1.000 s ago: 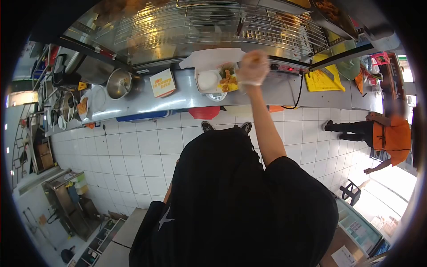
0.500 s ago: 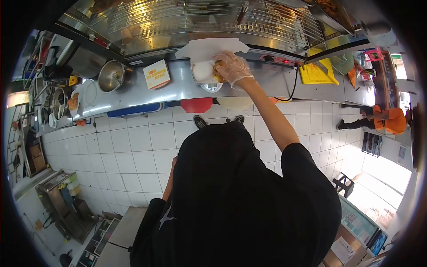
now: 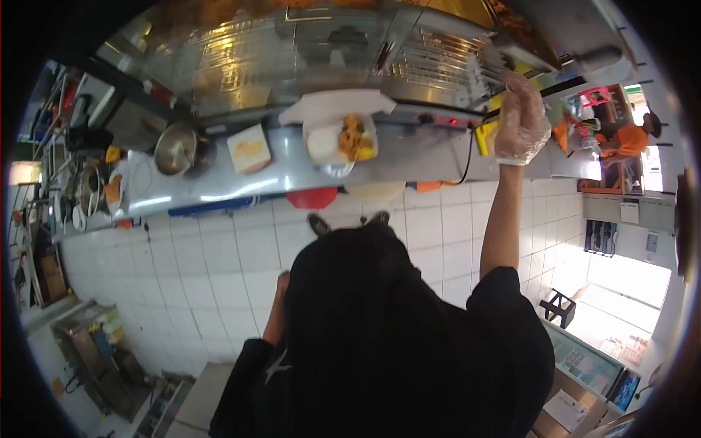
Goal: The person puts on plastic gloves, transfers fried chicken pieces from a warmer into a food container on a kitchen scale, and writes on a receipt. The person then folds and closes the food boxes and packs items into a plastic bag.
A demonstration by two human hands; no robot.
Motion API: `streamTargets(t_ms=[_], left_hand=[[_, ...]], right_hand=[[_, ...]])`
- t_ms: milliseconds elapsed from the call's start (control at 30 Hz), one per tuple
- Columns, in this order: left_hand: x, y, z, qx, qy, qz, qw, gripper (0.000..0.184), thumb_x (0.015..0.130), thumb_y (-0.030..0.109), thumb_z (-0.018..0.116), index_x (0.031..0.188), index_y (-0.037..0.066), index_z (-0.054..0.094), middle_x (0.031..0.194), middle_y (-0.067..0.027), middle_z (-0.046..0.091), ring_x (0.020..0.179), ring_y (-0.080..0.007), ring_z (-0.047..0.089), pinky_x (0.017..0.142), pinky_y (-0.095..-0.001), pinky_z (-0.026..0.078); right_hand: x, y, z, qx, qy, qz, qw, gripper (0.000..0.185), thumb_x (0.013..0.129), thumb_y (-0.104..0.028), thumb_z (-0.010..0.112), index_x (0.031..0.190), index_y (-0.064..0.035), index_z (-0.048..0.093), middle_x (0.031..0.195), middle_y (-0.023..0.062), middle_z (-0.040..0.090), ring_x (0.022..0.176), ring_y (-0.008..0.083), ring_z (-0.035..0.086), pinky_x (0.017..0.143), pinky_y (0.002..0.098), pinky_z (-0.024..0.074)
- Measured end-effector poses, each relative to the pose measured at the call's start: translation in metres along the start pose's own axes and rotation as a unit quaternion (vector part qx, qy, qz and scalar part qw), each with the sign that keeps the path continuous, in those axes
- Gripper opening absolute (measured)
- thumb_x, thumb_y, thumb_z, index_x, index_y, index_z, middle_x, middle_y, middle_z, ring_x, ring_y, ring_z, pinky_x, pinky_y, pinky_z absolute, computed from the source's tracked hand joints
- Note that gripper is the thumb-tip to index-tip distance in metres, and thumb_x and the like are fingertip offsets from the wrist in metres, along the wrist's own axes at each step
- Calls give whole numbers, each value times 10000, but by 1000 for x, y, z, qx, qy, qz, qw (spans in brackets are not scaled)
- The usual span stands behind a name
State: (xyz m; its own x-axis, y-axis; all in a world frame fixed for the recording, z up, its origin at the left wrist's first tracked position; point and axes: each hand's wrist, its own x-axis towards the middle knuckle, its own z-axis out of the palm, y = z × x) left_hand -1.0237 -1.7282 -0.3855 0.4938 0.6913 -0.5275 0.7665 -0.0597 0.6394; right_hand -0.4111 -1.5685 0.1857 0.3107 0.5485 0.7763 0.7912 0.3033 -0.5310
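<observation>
Closed box: a small white carton [image 3: 249, 149] on the tabletop [image 3: 281, 164], left of the open meal box [image 3: 314, 161]; its top carries yellow-orange lettering, too blurred to read.
Printed paper: a white sheet [image 3: 566, 410] at lower right, its print too small to read.
Garment mark: a pale, star-like shape [image 3: 277, 366] on the black clothing; no words readable.
Open meal box: on the tabletop in front of the cabinet [image 3: 423, 55], white lid raised toward the racks.
Box contents: a rounded white portion [image 3: 322, 144] on the left, golden-brown pieces [image 3: 355, 137] on the right, with some green and yellow beside them.
Metal bowl: a round bowl [image 3: 175, 150] further left, holding something pale that blur hides.
Cabinet: wire racks inside, a red light [image 3: 453, 122] along its front edge.
Right hand: in a clear glove [image 3: 520, 124], raised well right of the meal box, before a yellow board [image 3: 483, 139]; fingers bent and close together, whether gripping anything cannot be told.
Left hand: partly seen [image 3: 282, 282] beside the torso; fingers hidden, so grip and opening cannot be told.
Co-worker: a person in orange [image 3: 624, 140], far right.
</observation>
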Motion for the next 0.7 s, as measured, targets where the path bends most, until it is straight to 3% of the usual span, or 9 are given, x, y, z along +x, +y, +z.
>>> streamTargets(t_ms=[100, 167, 267, 333, 400, 500, 567, 667, 700], left_hand=[[24, 30, -6, -71, 10, -32, 997, 365, 906, 351, 531, 827, 28, 681, 821, -242, 675, 795, -426, 660, 666, -486, 519], [22, 43, -5, -100, 3, -48, 994, 354, 899, 343, 533, 822, 31, 680, 818, -239, 672, 788, -425, 658, 658, -490, 518], [28, 58, 3, -120, 3, -47, 992, 338, 888, 333, 536, 814, 35, 678, 812, -234, 669, 778, -423, 655, 646, -496, 516], [25, 63, 12, -114, 9, -23, 993, 327, 881, 326, 538, 809, 39, 677, 809, -231, 666, 771, -422, 652, 637, -500, 515], [27, 63, 27, -100, 25, 15, 995, 316, 874, 319, 540, 803, 42, 676, 805, -227, 664, 764, -420, 650, 629, -504, 514], [24, 70, 31, -49, -1, 52, 997, 292, 880, 296, 535, 847, 44, 680, 820, -211, 668, 760, -401, 654, 620, -507, 515], [22, 88, 14, 13, -68, 74, 995, 282, 905, 265, 521, 945, 43, 690, 856, -184, 681, 766, -364, 667, 617, -505, 520], [1, 118, 15, -336, -12, -127, 933, 299, 949, 232, 475, 1086, 52, 671, 892, -107, 690, 766, -271, 673, 614, -466, 525], [8, 119, 16, -338, -30, -160, 927, 305, 957, 229, 464, 1118, 60, 660, 897, -87, 688, 767, -248, 671, 616, -447, 522]], right_hand=[[63, -4, -12, -139, -78, -116, 980, 345, 962, -23, 501, 1290, -15, 606, 1301, 171, 641, 1186, 281, 636, 1008, 369, 496], [86, -25, -6, -255, -152, -120, 947, 371, 980, -60, 484, 1336, -15, 580, 1364, 188, 597, 1256, 348, 586, 1060, 412, 463], [125, 6, 21, -289, -263, -93, 916, 406, 1010, -265, 486, 1316, -23, 599, 1408, 214, 552, 1276, 401, 538, 1098, 460, 404], [163, -25, 57, -376, -387, 45, 841, 467, 948, -292, 527, 1356, -69, 564, 1327, 218, 606, 1248, 387, 563, 1074, 480, 424], [183, -29, 89, -356, -383, 224, 823, 554, 889, -461, 632, 1259, -50, 641, 1269, 225, 638, 1167, 376, 603, 1042, 456, 443], [203, 18, 101, -436, -423, 30, 794, 568, 843, -462, 679, 1243, -60, 653, 1233, 193, 663, 1128, 345, 633, 1010, 451, 470], [205, 44, 104, -455, -421, -23, 784, 563, 845, -451, 673, 1253, -64, 646, 1244, 193, 656, 1140, 342, 625, 1017, 449, 464], [204, 64, 102, -446, -400, -4, 801, 556, 850, -436, 665, 1268, -70, 636, 1261, 193, 645, 1158, 338, 613, 1029, 446, 455], [204, 67, 102, -441, -392, 2, 807, 554, 851, -431, 662, 1272, -71, 633, 1266, 192, 642, 1164, 336, 609, 1032, 445, 452]])
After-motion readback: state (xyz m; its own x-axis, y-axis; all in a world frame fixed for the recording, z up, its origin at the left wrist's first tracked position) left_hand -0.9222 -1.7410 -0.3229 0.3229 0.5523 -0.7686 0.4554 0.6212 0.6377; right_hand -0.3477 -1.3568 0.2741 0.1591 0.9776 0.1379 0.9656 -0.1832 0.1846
